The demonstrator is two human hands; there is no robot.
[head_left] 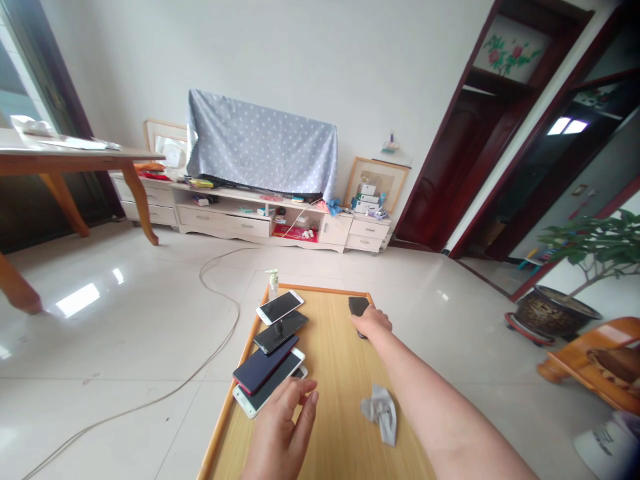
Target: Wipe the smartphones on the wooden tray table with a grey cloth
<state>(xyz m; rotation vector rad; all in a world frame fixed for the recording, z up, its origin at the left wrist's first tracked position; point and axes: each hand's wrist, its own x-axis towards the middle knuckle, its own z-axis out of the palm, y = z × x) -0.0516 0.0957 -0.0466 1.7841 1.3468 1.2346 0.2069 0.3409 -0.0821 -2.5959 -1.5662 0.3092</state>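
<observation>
My right hand (374, 324) reaches to the far right corner of the wooden tabletop (340, 373), its fingers on a black smartphone (358, 305) that they partly cover. My left hand (284, 427) hovers at the near left with nothing in it, thumb and fingers apart. Just beyond it, phones overlap along the left edge: a white-framed phone (273, 385), a dark blue phone with a red rim (265, 364), a black phone (281, 331) and a white phone (280, 307) farthest away. Another phone's edge shows beneath the pile. A crumpled grey cloth (381, 413) lies left of my right forearm.
A pump bottle (273, 283) stands by the far left corner. A cable (220, 347) snakes across the tiled floor. Beyond are a low white cabinet (225, 222) and a dotted cloth cover (265, 143). A potted plant (555, 310) and wooden chair (600, 360) stand right.
</observation>
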